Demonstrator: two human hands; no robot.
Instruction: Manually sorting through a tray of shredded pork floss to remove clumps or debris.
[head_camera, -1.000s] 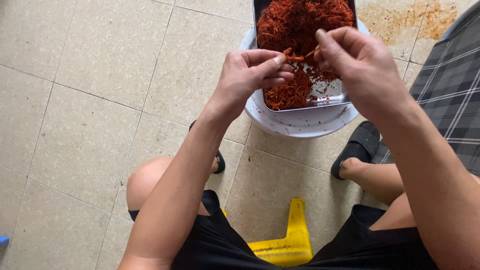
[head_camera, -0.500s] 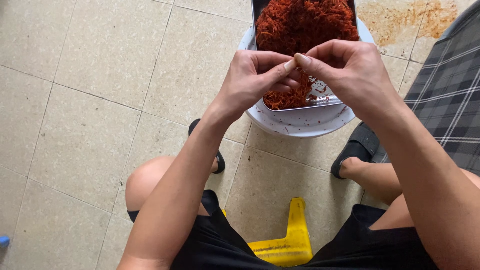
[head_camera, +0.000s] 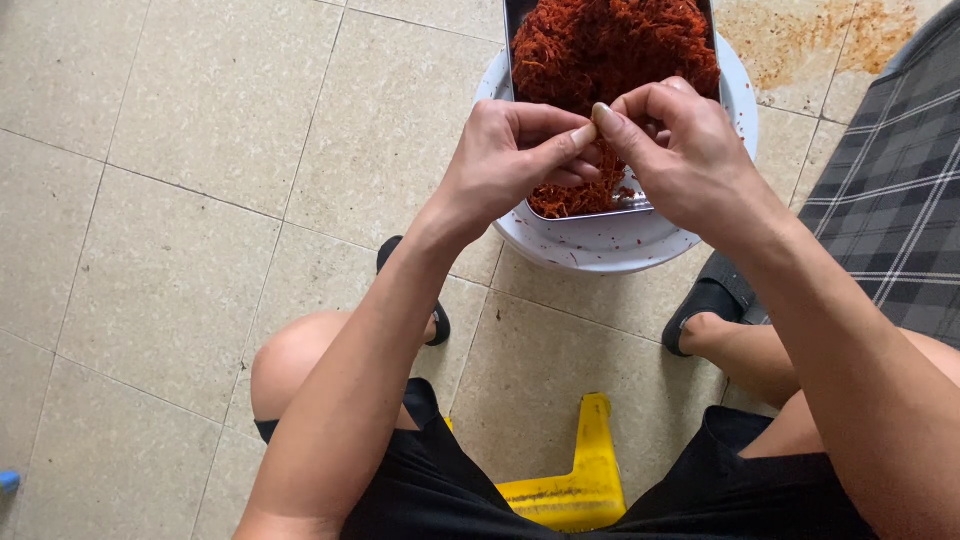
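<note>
Over the floor, seen from the head camera: a metal tray (head_camera: 640, 208) heaped with red shredded strands (head_camera: 610, 50), resting across a round white basin (head_camera: 610, 245). Strands piled high toward the far end, thinner at the near rim, with loose red flecks scattered on the basin's white edge. Just above the tray's near end, left hand (head_camera: 515, 160) and right hand (head_camera: 675, 150) brought together, thumb tips nearly touching, fingers curled inward. Both closed in a pinch over the strands; what exactly sits between the fingertips cannot be told, being hidden by the fingers themselves.

Below the basin, pale beige floor tiles (head_camera: 180, 200) with dark grout lines, stained orange-red (head_camera: 800, 40) at the upper right beside the basin. Black sandal (head_camera: 705, 300) on the right foot just beside the basin; another dark sandal (head_camera: 390, 260) partly hidden under the left forearm. Bare knees and black shorts (head_camera: 430, 490) at the bottom, with a yellow plastic stool (head_camera: 590, 470) showing between the legs. Grey checked fabric (head_camera: 890, 200) along the right edge, near the right forearm. Small blue object (head_camera: 8, 482) at the lower left edge, too little of it in view to identify.
</note>
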